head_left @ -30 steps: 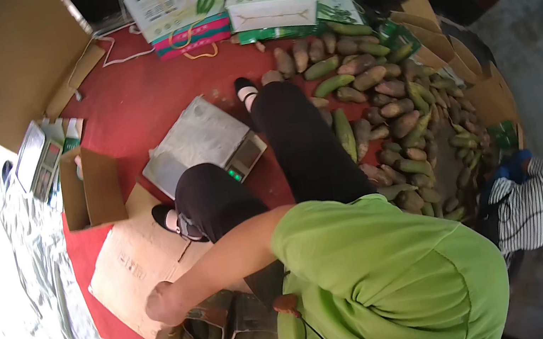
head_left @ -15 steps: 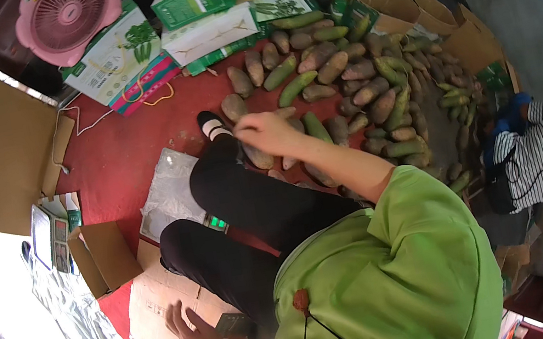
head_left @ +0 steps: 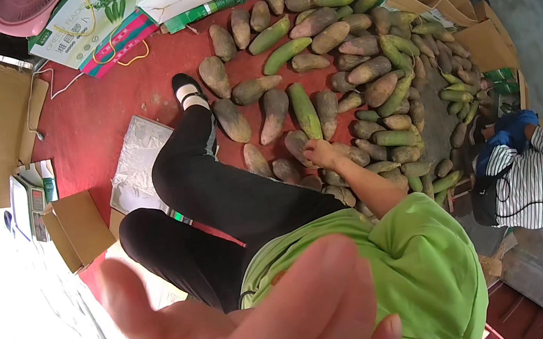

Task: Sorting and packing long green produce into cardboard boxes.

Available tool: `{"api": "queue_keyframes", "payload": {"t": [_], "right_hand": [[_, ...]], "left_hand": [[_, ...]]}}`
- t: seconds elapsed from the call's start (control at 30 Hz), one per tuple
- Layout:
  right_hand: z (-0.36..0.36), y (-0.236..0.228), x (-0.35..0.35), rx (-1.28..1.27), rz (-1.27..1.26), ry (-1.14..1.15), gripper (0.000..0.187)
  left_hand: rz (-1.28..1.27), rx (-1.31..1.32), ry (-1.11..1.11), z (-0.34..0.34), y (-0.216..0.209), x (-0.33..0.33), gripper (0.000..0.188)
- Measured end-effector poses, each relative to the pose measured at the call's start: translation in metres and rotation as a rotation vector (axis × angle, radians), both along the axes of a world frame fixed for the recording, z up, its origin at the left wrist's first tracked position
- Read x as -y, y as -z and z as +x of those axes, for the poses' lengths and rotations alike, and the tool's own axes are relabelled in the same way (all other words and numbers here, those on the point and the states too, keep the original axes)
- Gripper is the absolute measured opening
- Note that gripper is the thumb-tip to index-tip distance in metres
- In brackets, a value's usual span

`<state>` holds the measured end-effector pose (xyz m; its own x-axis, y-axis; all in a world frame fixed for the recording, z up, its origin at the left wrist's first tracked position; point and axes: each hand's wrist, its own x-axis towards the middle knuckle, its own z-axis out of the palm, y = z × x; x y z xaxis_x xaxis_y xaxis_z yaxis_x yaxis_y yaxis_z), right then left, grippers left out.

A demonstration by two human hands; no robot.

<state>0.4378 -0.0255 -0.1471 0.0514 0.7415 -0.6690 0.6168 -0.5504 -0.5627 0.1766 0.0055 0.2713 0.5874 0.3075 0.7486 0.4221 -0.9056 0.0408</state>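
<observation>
Right of the scale (head_left: 138,151), a long green radish (head_left: 304,112) lies with our right hand (head_left: 323,154) at its near end; we cannot tell whether it grips. Nearer us than the scale, our left hand (head_left: 248,328) is raised, fingers apart.
</observation>
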Motion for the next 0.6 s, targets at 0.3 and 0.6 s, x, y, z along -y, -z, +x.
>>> {"api": "queue_keyframes", "payload": {"t": [0.3,0.6], "right_hand": [[-0.025,0.002,-0.054,-0.185,0.133,0.049,0.021],[-0.051,-0.022,-0.123,-0.384,0.160,0.116,0.018]], "left_hand": [[0.473,0.777,-0.498,0.093,0.030,-0.058,0.019],[-0.888,0.137,-0.760,0.058,-0.026,-0.027,0.014]]}}
